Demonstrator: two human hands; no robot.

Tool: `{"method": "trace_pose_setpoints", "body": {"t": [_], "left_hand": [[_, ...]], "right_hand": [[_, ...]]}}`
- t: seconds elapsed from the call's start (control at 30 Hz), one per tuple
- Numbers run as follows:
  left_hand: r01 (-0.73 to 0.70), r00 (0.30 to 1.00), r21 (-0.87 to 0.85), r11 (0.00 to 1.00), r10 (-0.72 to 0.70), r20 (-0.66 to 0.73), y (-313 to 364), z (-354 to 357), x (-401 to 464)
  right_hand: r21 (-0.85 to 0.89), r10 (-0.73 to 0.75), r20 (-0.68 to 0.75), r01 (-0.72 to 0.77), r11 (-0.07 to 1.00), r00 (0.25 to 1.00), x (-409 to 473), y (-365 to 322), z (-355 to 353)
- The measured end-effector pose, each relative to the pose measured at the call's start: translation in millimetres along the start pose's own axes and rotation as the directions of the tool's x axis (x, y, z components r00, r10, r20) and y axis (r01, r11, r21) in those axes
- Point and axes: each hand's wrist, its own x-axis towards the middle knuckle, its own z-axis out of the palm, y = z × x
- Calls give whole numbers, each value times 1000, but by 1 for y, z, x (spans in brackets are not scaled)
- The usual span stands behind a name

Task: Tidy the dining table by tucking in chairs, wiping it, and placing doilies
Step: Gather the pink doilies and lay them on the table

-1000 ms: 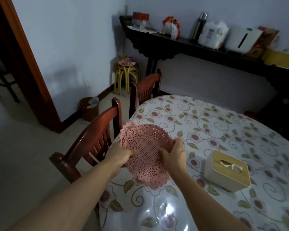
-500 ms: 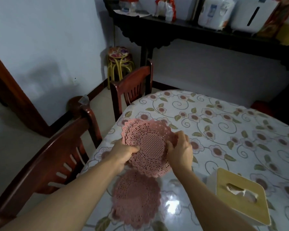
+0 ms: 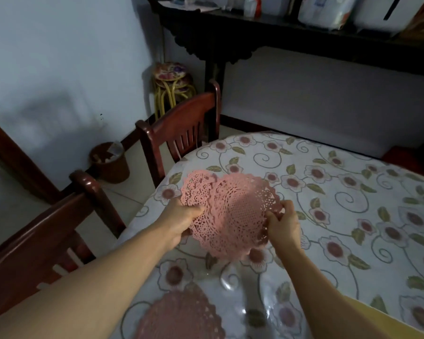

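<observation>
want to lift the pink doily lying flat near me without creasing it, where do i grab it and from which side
Pinch the scalloped rim of the flat doily at its far edge, reaching down from above. It lies flush on the table, so only the thin lacy rim gives purchase. Both hands, left and right, now hold the doily stack.

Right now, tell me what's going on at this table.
A person holds a stack of pink doilies above the floral tablecloth, left hand gripping one edge, right hand pinching the other with its fingers. One doily already lies flat near the table's edge. Two wooden chairs stand at the table's side.
</observation>
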Motion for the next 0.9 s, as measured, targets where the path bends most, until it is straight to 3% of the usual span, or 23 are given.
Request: {"method": "trace_pose_setpoints", "body": {"t": [0.23,0.43,0.67,0.77,0.83,0.9], "left_hand": [[-41,962,-13,999,36,-272,12,-2,61],[-47,937,-86,995,14,-349,3,-11,84],[-57,958,-117,992,22,-284,-2,-10,76],[-71,970,-137,988,36,-242,2,-5,58],[-84,975,-158,984,49,-215,4,-2,43],[-96,981,-177,980,62,-184,6,1,27]], "right_hand": [[339,240,-75,-202,919,968,89,1,29],[424,284,-74,-227,877,956,131,-6,58],[159,276,109,-291,943,955,133,0,73],[-52,188,92,-184,982,978,110,-1,62],[-50,94,202,-86,995,975,87,-5,52],[12,90,335,-100,995,938,58,-13,42]]}}
